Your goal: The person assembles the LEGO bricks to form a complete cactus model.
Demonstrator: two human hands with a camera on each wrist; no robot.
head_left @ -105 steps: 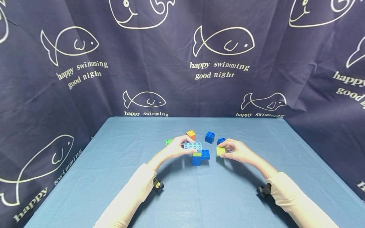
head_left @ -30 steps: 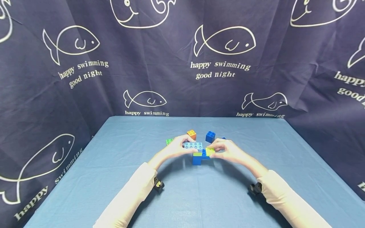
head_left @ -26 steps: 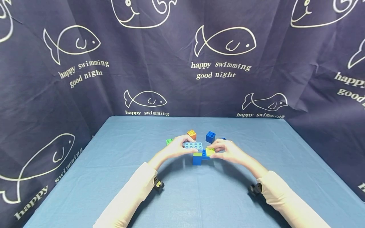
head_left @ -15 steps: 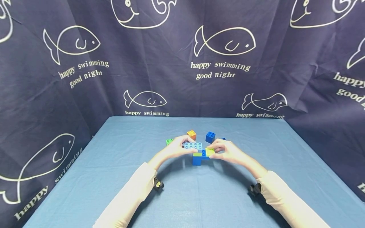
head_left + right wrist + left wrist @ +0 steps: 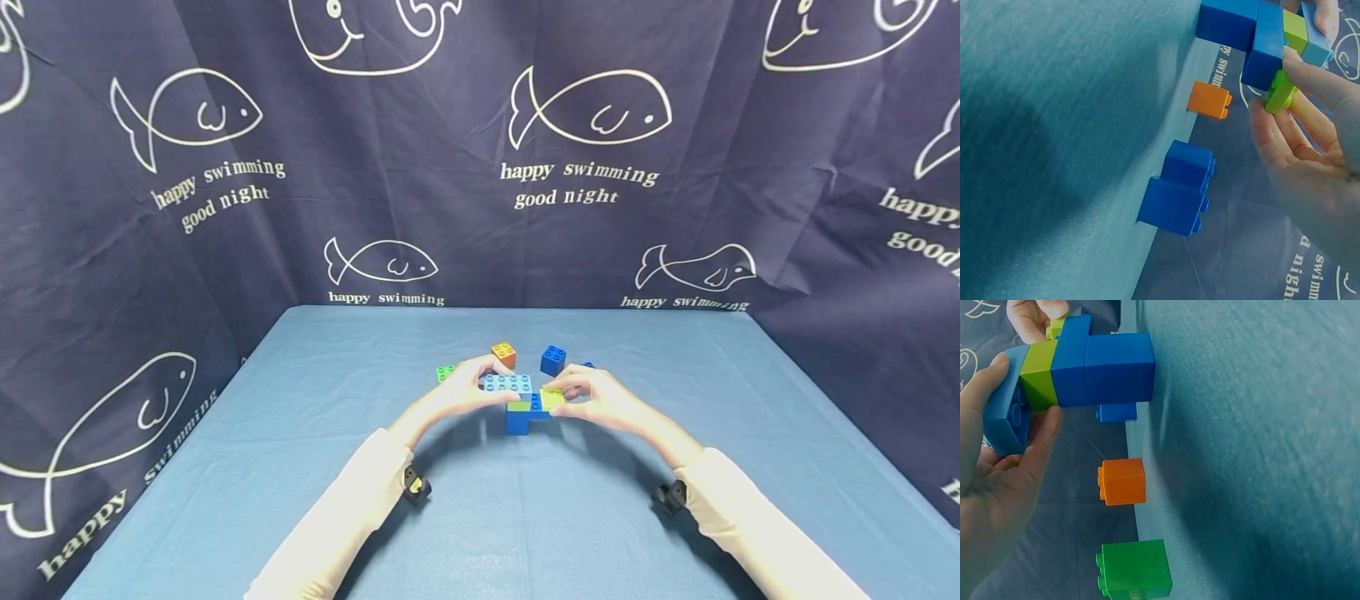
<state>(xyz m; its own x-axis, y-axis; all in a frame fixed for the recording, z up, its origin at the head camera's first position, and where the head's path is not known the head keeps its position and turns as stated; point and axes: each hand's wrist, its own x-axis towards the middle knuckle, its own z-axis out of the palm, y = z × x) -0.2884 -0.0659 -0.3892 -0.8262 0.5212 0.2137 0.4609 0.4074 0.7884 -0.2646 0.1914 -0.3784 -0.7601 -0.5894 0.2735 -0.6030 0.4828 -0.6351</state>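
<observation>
My left hand (image 5: 465,390) grips the light blue brick (image 5: 507,383), the top of a small stack. Beneath it, in the left wrist view, come a lime green brick (image 5: 1039,375), a longer dark blue brick (image 5: 1071,362) and a dark blue brick (image 5: 1121,369) at the bottom. The longer one juts out to the right. Over that jutting end my right hand (image 5: 603,398) pinches a second lime brick (image 5: 552,399) between thumb and fingers. In the right wrist view this lime brick (image 5: 1280,92) is right at the dark blue brick's studded side.
Behind the hands on the blue-covered table (image 5: 480,517) stand an orange brick (image 5: 503,354), a green brick (image 5: 445,372) partly behind the left hand, and a dark blue brick (image 5: 553,359). Another dark blue brick (image 5: 588,365) is mostly hidden by the right hand. A printed curtain (image 5: 450,167) hangs behind.
Since the oldest frame my right hand has moved left, bringing the lime brick over the longer dark blue brick's end. During the last second both hands stay almost still.
</observation>
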